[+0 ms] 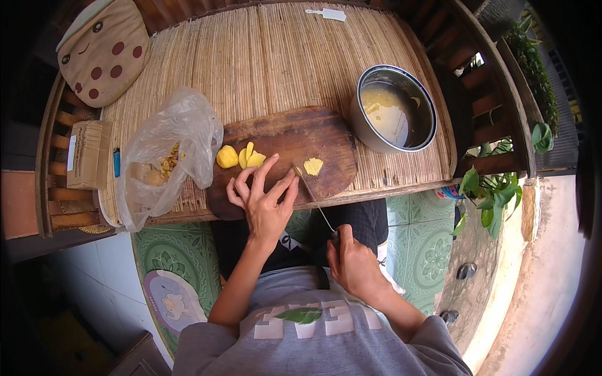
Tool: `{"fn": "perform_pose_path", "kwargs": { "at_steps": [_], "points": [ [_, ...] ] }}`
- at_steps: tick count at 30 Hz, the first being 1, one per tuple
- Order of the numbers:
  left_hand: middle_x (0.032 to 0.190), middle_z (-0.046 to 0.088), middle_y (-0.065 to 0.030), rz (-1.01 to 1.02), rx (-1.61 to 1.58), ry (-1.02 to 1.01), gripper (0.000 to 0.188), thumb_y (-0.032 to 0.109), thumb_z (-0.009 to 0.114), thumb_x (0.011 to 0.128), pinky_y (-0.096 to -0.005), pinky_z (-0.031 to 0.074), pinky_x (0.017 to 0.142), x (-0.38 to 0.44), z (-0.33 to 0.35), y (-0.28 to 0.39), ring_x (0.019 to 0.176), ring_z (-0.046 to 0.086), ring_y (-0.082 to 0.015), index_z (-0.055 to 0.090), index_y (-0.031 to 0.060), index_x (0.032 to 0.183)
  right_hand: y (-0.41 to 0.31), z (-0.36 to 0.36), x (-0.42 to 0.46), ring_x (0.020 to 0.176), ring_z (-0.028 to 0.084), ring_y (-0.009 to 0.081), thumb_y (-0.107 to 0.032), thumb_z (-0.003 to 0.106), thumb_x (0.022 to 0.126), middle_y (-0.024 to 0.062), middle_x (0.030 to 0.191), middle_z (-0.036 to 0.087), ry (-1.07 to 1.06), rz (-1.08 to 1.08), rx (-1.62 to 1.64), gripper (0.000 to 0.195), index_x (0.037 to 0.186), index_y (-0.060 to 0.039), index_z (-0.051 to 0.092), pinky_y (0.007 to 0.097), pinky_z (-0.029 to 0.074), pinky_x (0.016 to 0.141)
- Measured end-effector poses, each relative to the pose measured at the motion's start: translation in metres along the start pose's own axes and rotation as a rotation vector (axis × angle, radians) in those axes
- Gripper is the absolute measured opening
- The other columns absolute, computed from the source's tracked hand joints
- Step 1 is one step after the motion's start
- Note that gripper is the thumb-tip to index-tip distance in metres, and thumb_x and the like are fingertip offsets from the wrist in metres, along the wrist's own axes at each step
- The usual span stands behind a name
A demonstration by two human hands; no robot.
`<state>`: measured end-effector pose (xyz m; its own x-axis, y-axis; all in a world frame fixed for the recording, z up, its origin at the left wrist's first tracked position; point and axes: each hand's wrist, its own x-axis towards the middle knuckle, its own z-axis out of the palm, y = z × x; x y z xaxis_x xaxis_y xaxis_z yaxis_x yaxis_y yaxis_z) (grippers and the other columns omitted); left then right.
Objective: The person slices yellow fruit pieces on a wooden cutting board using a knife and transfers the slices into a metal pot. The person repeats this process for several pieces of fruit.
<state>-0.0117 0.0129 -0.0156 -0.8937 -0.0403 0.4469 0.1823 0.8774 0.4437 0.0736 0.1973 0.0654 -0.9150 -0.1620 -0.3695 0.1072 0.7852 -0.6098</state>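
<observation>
My right hand [350, 263] is closed on the dark handle of a kitchen knife [320, 207], whose thin blade reaches up onto the wooden cutting board [282, 127]. At the blade's tip, the thumb and a finger of my left hand [268, 202] press on a small yellow piece, mostly hidden by the fingers. Right of the blade lies a small group of cut yellow pieces [313, 166]. Left of my left hand's fingertips are several yellow slices [249, 157], apparently potato, and beside them a peeled yellow potato [227, 156].
A metal pot [357, 117] with cloudy liquid and yellow pieces stands right of the board. To the left are a plastic bag [188, 113] holding scraps, a blue lighter [116, 162], a cardboard box [89, 155] and a cushion [106, 61]. A white tag-shaped object [331, 15] lies at the far edge.
</observation>
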Motion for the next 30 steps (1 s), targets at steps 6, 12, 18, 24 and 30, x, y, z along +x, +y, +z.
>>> {"fn": "perform_pose_path", "kwargs": {
  "at_steps": [6, 12, 18, 24, 30],
  "points": [
    [0.136, 0.066, 0.0097, -0.046, -0.016, 0.019, 0.015, 0.03, 0.084, 0.081, -0.0562, 0.018, 0.116, 0.001, 0.002, 0.002, 0.127, 0.047, -0.0262, 0.085, 0.0267, 0.096, -0.003, 0.006, -0.005, 0.063, 0.069, 0.048, -0.02, 0.053, 0.106, 0.0264, 0.079, 0.065, 0.018, 0.013, -0.121, 0.023, 0.109, -0.0009, 0.042, 0.0545, 0.058, 0.052],
    [0.136, 0.066, 0.0107, -0.058, -0.023, 0.018, 0.014, 0.03, 0.083, 0.081, -0.0562, 0.018, 0.116, 0.001, 0.002, 0.002, 0.127, 0.047, -0.0263, 0.085, 0.0268, 0.095, -0.005, 0.009, -0.003, 0.066, 0.07, 0.0475, -0.017, 0.054, 0.104, 0.0276, 0.087, 0.064, -0.055, 0.101, -0.251, 0.021, 0.109, -0.0012, 0.041, 0.0527, 0.059, 0.053],
    [0.135, 0.066, 0.0107, -0.047, -0.01, 0.014, 0.015, 0.03, 0.083, 0.081, -0.0561, 0.018, 0.116, 0.001, 0.002, 0.001, 0.127, 0.047, -0.0262, 0.085, 0.0268, 0.095, -0.002, 0.014, 0.003, 0.065, 0.071, 0.0469, -0.015, 0.054, 0.102, 0.0276, 0.087, 0.063, -0.072, 0.076, -0.29, 0.021, 0.108, -0.0003, 0.04, 0.0525, 0.06, 0.053],
    [0.135, 0.067, 0.0107, -0.043, -0.011, 0.027, 0.014, 0.03, 0.083, 0.081, -0.0562, 0.018, 0.116, 0.0, 0.003, 0.001, 0.127, 0.047, -0.0261, 0.085, 0.0267, 0.094, 0.003, 0.019, 0.013, 0.065, 0.07, 0.0474, -0.015, 0.055, 0.103, 0.0271, 0.08, 0.065, -0.012, 0.023, -0.186, 0.021, 0.107, -0.0004, 0.04, 0.053, 0.059, 0.053],
    [0.134, 0.067, 0.0108, -0.043, -0.002, 0.046, 0.013, 0.029, 0.084, 0.081, -0.0552, 0.018, 0.115, 0.001, 0.003, 0.002, 0.126, 0.048, -0.0251, 0.085, 0.0267, 0.093, 0.01, 0.01, 0.012, 0.067, 0.068, 0.0509, -0.016, 0.056, 0.104, 0.0301, 0.08, 0.066, -0.022, -0.032, 0.015, 0.023, 0.108, 0.0, 0.04, 0.057, 0.057, 0.056]
  ]
}}
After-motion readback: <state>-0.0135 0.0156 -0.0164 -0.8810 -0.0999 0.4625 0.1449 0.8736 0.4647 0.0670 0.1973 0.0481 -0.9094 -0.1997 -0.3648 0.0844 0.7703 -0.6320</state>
